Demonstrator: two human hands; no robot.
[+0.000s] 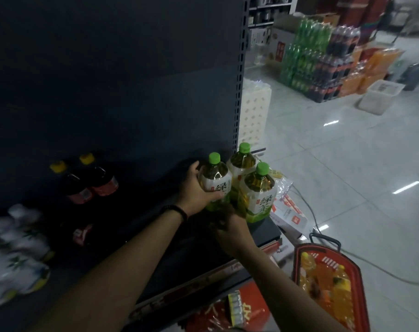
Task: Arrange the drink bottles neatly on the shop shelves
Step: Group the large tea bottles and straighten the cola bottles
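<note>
The left hand (pixel 199 188) clasped a green tea bottle (pixel 215 180) at centre frame, beside two others on the shelf (pixel 263 232) end. The right hand (pixel 230 226) sat low; its fingers' grip was unclear. A nudge could tip the corner bottle (pixel 259 192) off the edge

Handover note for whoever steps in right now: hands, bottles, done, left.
Left hand: gripping the left green-cap tea bottle on the shelf.
Right hand: low at the bottles' bases; grip unclear.
Done: three green-cap bottles stand clustered at the shelf's right end; two yellow-cap dark bottles and blurred pale bottles sit further left.
Left: square up the cluster; the red basket holds orange bottles, probably next.
</note>
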